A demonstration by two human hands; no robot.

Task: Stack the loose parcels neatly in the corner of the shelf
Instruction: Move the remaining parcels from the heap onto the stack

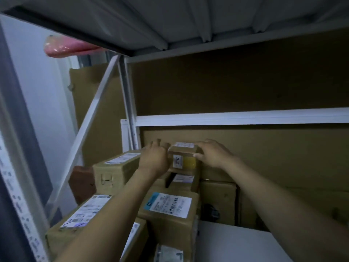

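Together the left hand [154, 157] and right hand [214, 156] curl their fingers [204, 143] round the small parcel [186, 151]; its label [178, 160] says 2017.

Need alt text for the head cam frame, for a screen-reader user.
A person's right hand grips the right end of a small parcel while the left hand sits against its left side, over stacked labelled cartons in the back left corner of a white metal shelf. Brown cardboard lines the shelf's back.
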